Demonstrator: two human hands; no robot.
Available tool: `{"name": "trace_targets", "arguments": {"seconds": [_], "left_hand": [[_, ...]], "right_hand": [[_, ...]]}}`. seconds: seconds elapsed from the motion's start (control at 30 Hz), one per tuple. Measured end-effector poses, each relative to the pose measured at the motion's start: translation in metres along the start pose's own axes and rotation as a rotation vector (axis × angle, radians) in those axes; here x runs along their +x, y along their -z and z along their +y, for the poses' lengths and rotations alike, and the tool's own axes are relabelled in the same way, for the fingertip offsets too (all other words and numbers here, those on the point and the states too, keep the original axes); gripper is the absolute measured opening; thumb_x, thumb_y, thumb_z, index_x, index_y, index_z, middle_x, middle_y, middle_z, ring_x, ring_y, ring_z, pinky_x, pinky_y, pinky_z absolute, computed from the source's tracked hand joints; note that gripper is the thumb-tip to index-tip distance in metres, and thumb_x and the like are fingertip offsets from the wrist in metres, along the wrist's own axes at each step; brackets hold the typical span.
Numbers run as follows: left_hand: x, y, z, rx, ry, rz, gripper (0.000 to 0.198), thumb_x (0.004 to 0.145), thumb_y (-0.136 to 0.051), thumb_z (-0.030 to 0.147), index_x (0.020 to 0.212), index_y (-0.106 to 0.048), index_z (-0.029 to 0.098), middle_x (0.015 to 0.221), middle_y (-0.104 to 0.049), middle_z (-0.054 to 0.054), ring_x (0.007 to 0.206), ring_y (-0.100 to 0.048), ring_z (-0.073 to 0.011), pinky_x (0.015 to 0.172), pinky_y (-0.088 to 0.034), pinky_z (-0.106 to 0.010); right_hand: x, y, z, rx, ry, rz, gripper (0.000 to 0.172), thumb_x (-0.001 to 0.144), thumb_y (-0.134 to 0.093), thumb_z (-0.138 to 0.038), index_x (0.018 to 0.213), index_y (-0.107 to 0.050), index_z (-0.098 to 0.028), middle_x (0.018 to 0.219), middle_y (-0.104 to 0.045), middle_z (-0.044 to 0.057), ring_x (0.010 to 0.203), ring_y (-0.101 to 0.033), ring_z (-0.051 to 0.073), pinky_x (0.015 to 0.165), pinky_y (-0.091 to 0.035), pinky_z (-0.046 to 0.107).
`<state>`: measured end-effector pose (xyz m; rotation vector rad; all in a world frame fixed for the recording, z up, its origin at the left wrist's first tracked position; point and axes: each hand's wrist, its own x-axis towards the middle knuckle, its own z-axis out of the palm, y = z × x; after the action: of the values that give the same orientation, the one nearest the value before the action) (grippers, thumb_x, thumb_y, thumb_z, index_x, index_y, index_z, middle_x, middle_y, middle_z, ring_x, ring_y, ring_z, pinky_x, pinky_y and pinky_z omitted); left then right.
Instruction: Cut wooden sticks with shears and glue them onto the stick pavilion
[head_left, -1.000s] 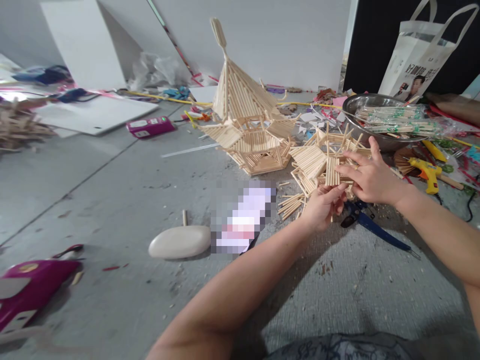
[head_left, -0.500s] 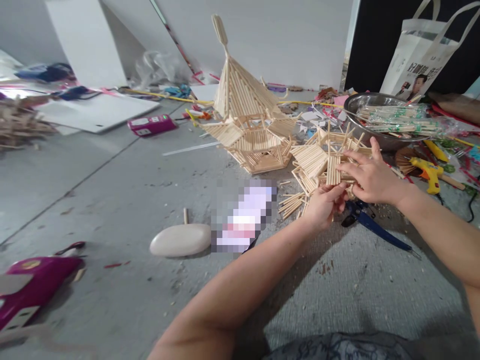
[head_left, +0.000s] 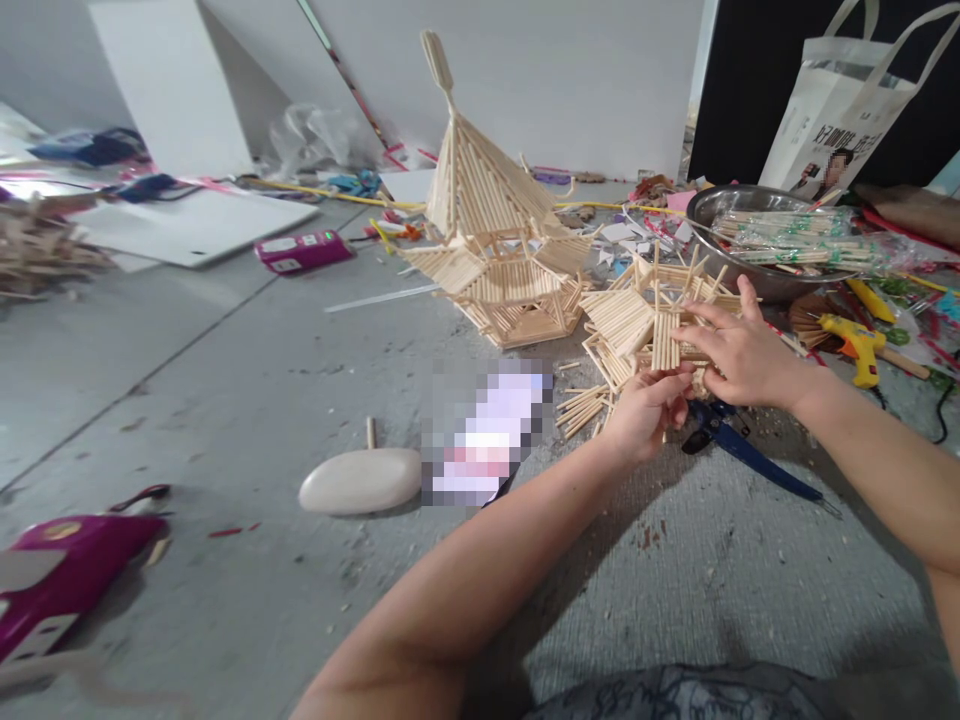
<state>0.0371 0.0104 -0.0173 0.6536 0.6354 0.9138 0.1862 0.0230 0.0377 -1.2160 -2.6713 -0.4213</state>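
A small structure of wooden sticks (head_left: 619, 318) sits on the floor at right of centre. My left hand (head_left: 651, 410) is closed at its front edge, thumb and fingers pinching the lower ends of a narrow row of sticks (head_left: 665, 342). Over the right side of the structure, my right hand (head_left: 731, 345) has its fingers spread, with fingertips touching the sticks near that row. Loose short sticks (head_left: 583, 410) lie left of my left hand. Behind stands a taller stick pavilion (head_left: 491, 190) with a pointed roof.
Blue-handled pliers (head_left: 761, 462) lie below my right hand. A yellow glue gun (head_left: 862, 350) and a metal bowl (head_left: 701, 215) with wrapped sticks are at the right. A blurred phone (head_left: 487, 430) and a white oval object (head_left: 361, 481) lie left of my forearm.
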Motion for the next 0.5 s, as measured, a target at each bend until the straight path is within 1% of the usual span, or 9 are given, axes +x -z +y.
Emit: {"name": "trace_targets", "arguments": {"seconds": [0.17, 0.27, 0.37, 0.43, 0.5], "left_hand": [[-0.001, 0.0, 0.004, -0.006, 0.008, 0.003, 0.008, 0.069, -0.06, 0.018, 0.074, -0.059, 0.012, 0.053, -0.05, 0.004, 0.037, -0.039, -0.0021, 0.036, -0.029, -0.017], [-0.001, 0.0, 0.003, 0.012, 0.002, 0.004, 0.01, 0.068, -0.061, 0.02, 0.071, -0.057, 0.012, 0.054, -0.05, 0.004, 0.036, -0.039, -0.002, 0.036, -0.028, -0.017], [-0.002, 0.001, 0.004, 0.077, 0.021, -0.003, 0.012, 0.069, -0.059, 0.023, 0.075, -0.056, 0.013, 0.055, -0.049, 0.005, 0.036, -0.038, -0.0025, 0.036, -0.028, -0.018], [-0.005, 0.003, 0.009, 0.217, 0.073, -0.023, 0.014, 0.07, -0.057, 0.024, 0.081, -0.056, 0.015, 0.058, -0.051, 0.004, 0.036, -0.039, -0.0035, 0.036, -0.026, -0.019], [-0.011, 0.006, 0.022, 0.512, 0.127, -0.061, 0.014, 0.07, -0.054, 0.023, 0.082, -0.056, 0.016, 0.061, -0.053, 0.003, 0.037, -0.04, -0.0047, 0.037, -0.026, -0.02]], "right_hand": [[0.0, 0.0, 0.0, -0.021, 0.011, -0.001, 0.044, 0.074, -0.043, -0.019, 0.117, -0.049, -0.017, 0.125, -0.049, 0.015, 0.12, -0.04, 0.026, 0.1, -0.003, 0.063], [0.0, 0.0, -0.001, -0.014, 0.015, 0.011, 0.044, 0.073, -0.043, -0.019, 0.116, -0.05, -0.015, 0.124, -0.05, 0.016, 0.119, -0.041, 0.027, 0.1, -0.004, 0.064], [0.0, -0.002, -0.001, -0.005, 0.016, 0.031, 0.044, 0.073, -0.044, -0.019, 0.117, -0.05, -0.016, 0.124, -0.05, 0.015, 0.118, -0.042, 0.027, 0.1, -0.005, 0.063], [-0.001, -0.003, 0.0, 0.0, 0.019, 0.056, 0.044, 0.073, -0.044, -0.019, 0.116, -0.05, -0.017, 0.125, -0.05, 0.014, 0.118, -0.043, 0.027, 0.1, -0.005, 0.063], [-0.004, -0.001, 0.001, 0.008, 0.018, 0.101, 0.043, 0.073, -0.044, -0.018, 0.115, -0.051, -0.018, 0.124, -0.051, 0.012, 0.117, -0.044, 0.026, 0.101, -0.006, 0.062]]}}
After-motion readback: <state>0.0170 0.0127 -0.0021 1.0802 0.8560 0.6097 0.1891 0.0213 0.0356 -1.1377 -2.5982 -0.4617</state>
